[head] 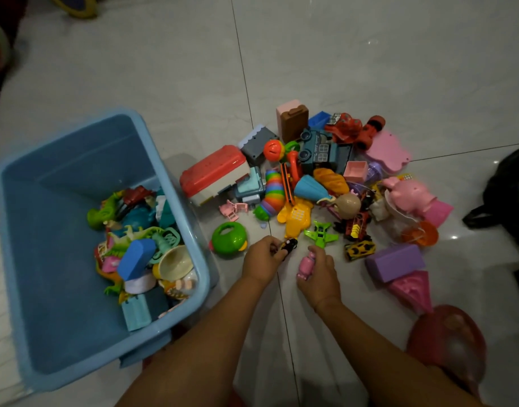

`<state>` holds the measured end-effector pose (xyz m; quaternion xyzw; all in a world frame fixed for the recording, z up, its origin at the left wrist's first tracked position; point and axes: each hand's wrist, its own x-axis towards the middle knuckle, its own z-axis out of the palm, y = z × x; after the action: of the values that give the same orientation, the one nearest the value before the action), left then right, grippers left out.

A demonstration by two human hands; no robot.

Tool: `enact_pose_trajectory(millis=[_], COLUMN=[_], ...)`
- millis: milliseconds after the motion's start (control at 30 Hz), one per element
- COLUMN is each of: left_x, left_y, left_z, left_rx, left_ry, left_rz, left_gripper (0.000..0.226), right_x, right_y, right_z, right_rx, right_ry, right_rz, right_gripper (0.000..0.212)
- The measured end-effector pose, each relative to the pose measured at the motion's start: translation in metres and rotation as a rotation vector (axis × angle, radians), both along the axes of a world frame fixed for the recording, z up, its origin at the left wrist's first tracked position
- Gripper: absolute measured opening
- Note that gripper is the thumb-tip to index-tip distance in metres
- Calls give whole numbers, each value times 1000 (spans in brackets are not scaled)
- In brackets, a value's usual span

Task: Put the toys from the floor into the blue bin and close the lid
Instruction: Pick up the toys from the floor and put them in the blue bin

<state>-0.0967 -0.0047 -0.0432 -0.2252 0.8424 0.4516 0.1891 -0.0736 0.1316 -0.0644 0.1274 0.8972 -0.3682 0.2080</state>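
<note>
Forearms reach in from the bottom edge toward the toy pile (320,183) on the tiled floor (355,69). Left hand (262,261), at the pile's near edge, fingers curled round a small black toy car (288,245); car sticks out past the fingertips toward the pile. Right hand (318,273), just beside the left, fingers wrapped on a small pink figure (306,265), held roughly upright.

Just past the hands, at the pile's near edge: green toy plane (321,234), yellow toy phone (295,215), green round toy (229,237) on the left side. Right of the hands: black-and-yellow car (359,250), purple block (395,262), pink triangular piece (414,289).

Blue bin (32,259) sits left of the pile, well apart from its centre, near corner close to the left forearm. Lid off, not visible anywhere. Bin partly filled: toys heaped against the wall nearest the pile, including a green dinosaur (104,211), blue block (136,257), cream bowl (176,261).

Mid-pile: rainbow slug toy (272,190), red-roofed toy case (214,173), pink pig figure (409,195). Far side of pile: brown-and-pink box (292,120), red toy vehicle (356,130).
</note>
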Motion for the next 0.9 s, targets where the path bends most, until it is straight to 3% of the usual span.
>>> enact_pose_trajectory(millis=[133,300,433,600,800,900], left_x=[9,23,26,39,80,95], left_y=[6,8,-9,-69,-155,-173], left_z=[35,95,153,203,187,167], left_rx=[76,179,242,184,62,-60], left_ry=[100,290,475,682,585,453], left_rz=[71,104,222,407,733,803], left_gripper=[15,14,16,16,16,30], right_x=[-2,-20,-31,-20,10,20], right_y=[8,0,-32,-97,-165,-180], right_z=[17,60,119,180,192,184], right_rx=[-23,-242,-487,-682,-683,-511], right_ry=[28,176,291,375,334,382], right_rz=[-90,-214,-144,101,380,447], right_gripper=[62,64,63,62,65,74])
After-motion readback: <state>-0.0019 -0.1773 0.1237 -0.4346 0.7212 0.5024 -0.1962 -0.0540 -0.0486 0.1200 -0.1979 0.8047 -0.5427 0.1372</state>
